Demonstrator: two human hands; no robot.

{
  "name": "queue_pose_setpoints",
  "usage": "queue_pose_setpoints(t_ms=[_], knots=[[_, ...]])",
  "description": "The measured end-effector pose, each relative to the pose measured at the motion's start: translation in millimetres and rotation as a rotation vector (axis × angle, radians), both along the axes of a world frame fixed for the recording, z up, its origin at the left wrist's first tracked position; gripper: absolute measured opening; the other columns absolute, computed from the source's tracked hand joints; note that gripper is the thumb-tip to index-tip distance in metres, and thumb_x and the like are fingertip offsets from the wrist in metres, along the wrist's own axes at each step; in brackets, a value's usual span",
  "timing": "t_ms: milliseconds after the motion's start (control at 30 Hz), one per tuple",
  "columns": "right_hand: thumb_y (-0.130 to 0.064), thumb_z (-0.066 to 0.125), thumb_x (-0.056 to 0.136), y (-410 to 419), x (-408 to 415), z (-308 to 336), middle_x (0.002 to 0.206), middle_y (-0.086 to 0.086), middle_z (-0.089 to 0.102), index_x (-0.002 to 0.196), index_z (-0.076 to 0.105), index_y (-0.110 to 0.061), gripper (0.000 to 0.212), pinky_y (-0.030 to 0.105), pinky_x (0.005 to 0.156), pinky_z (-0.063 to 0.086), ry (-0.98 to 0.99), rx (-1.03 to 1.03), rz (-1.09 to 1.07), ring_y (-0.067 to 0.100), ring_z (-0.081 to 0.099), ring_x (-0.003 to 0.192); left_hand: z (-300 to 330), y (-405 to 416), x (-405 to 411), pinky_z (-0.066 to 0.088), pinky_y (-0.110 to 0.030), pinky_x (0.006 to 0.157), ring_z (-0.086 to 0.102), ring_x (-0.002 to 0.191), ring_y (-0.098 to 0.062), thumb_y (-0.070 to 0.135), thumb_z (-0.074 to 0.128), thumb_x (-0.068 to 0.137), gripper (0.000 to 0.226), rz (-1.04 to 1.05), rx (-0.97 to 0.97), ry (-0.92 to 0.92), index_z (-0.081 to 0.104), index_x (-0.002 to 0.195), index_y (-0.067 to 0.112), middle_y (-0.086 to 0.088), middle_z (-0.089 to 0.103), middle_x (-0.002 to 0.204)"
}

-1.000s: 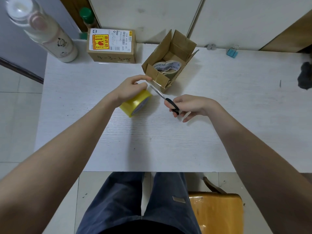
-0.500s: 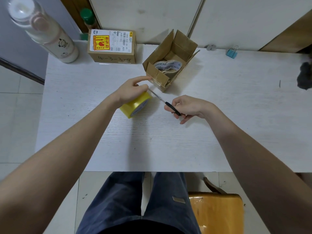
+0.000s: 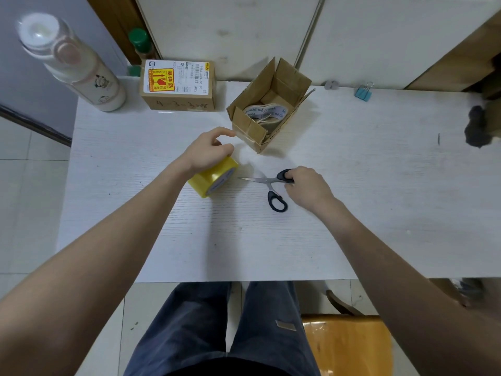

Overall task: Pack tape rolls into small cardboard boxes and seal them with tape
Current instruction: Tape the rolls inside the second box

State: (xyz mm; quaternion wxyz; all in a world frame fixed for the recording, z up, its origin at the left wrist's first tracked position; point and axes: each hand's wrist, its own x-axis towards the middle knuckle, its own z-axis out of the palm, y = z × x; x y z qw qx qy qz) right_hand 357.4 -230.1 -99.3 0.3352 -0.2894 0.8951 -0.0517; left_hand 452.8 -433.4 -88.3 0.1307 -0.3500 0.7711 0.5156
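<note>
Two bare forearms without sleeves, left hand [image 3: 206, 151] at 11 o'clock, right hand [image 3: 307, 185] at 1 o'clock, dark blue trousers [image 3: 217, 329], possibly denim, at 6 o'clock.

On the surface [image 3: 162, 240] the open box [image 3: 271, 104] sits at twelve o'clock with tape rolls [image 3: 267, 114] inside; a sealed box [image 3: 177, 85] lies at eleven, scissors [image 3: 271, 185] just right of the tape roll [image 3: 214, 177] at centre.
</note>
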Motion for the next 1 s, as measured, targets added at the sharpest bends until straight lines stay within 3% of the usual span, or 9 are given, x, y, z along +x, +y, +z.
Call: queue_pose_setpoints(t_ms=[67, 267, 367, 467, 533, 600, 733, 867, 1000], knots=[[-0.003, 0.043, 0.09, -3.0, 0.9, 7.7, 0.094, 0.011, 0.062, 0.095, 0.064, -0.007, 0.023, 0.035, 0.07, 0.046, 0.082, -0.038, -0.012, 0.035, 0.057, 0.088, 1.7, -1.6, -1.9, 0.036, -0.019, 0.067, 0.048, 0.08, -0.006, 0.021, 0.053, 0.088, 0.037, 0.008, -0.012, 0.007, 0.052, 0.124, 0.033, 0.004, 0.051, 0.097], [-0.019, 0.054, 0.092, -46.7, -0.9, 39.3, 0.106, 0.01, 0.056, 0.108, 0.056, -0.005, 0.022, 0.034, 0.082, 0.041, 0.356, -0.636, -0.104, 0.027, 0.051, 0.097, 1.2, -4.9, -3.6, 0.037, -0.03, 0.082, 0.05, 0.1, -0.018, 0.028, 0.055, 0.088, 0.034, -0.003, -0.061, 0.037, 0.052, 0.122, 0.028, 0.0, 0.052, 0.111], [-0.035, 0.056, 0.091, -77.5, -12.5, 37.2, 0.109, 0.005, 0.059, 0.112, 0.058, -0.011, 0.032, 0.034, 0.089, 0.036, 0.407, -0.505, 0.009, 0.026, 0.045, 0.108, -3.1, -4.5, -3.2, 0.039, -0.033, 0.081, 0.052, 0.095, -0.017, 0.039, 0.052, 0.09, 0.029, 0.044, -0.232, 0.051, 0.054, 0.115, 0.025, 0.004, 0.056, 0.107], [-0.048, 0.055, 0.088, -97.2, -20.3, 25.6, 0.105, 0.001, 0.065, 0.1, 0.063, -0.02, 0.031, 0.036, 0.091, 0.03, 0.381, -0.31, 0.065, 0.024, 0.045, 0.115, -1.9, -7.3, -4.4, 0.043, -0.035, 0.079, 0.053, 0.097, -0.02, 0.037, 0.055, 0.091, 0.03, 0.083, -0.515, 0.24, 0.054, 0.111, 0.016, -0.002, 0.053, 0.113], [-0.049, 0.055, 0.088, -102.2, -21.7, 18.2, 0.095, 0.001, 0.066, 0.083, 0.059, -0.024, 0.026, 0.038, 0.09, 0.027, 0.414, -0.231, 0.098, 0.024, 0.047, 0.115, 0.9, -16.0, -9.9, 0.039, -0.036, 0.083, 0.048, 0.108, -0.025, 0.035, 0.059, 0.089, 0.036, -0.082, -0.797, 0.354, 0.053, 0.117, 0.013, -0.006, 0.051, 0.12], [-0.042, 0.056, 0.089, -104.3, -22.1, 13.3, 0.093, 0.003, 0.067, 0.081, 0.062, -0.02, 0.024, 0.039, 0.088, 0.026, 0.453, -0.186, 0.135, 0.024, 0.048, 0.113, 5.0, -25.5, -20.4, 0.031, -0.036, 0.089, 0.043, 0.119, -0.026, 0.036, 0.062, 0.086, 0.044, -0.347, -0.938, 0.423, 0.052, 0.124, 0.016, -0.003, 0.05, 0.129], [-0.024, 0.055, 0.09, -104.5, -20.3, 7.9, 0.091, 0.007, 0.067, 0.086, 0.067, -0.016, 0.015, 0.039, 0.086, 0.023, 0.492, -0.196, 0.179, 0.026, 0.051, 0.107, 4.8, -28.5, -47.4, 0.024, -0.036, 0.094, 0.039, 0.125, -0.022, 0.025, 0.063, 0.082, 0.04, -0.745, -1.013, 0.347, 0.057, 0.121, 0.017, 0.002, 0.055, 0.125], [-0.021, 0.054, 0.089, -102.8, -20.3, 5.0, 0.086, 0.01, 0.066, 0.081, 0.064, -0.015, 0.015, 0.038, 0.086, 0.022, 0.506, -0.207, 0.214, 0.028, 0.055, 0.098, 3.3, -32.1, -62.0, 0.023, -0.034, 0.091, 0.042, 0.116, -0.019, 0.023, 0.06, 0.082, 0.025, -0.826, -1.006, 0.275, 0.065, 0.104, 0.014, 0.004, 0.063, 0.104], [-0.028, 0.057, 0.088, -101.9, -24.5, 2.4, 0.087, 0.01, 0.067, 0.076, 0.054, -0.018, 0.016, 0.039, 0.09, 0.027, 0.483, -0.133, 0.252, 0.028, 0.059, 0.093, 1.3, -33.8, -61.9, 0.023, -0.036, 0.09, 0.042, 0.113, -0.018, 0.023, 0.056, 0.085, 0.021, -0.865, -1.005, 0.219, 0.068, 0.101, 0.016, 0.007, 0.064, 0.102]])
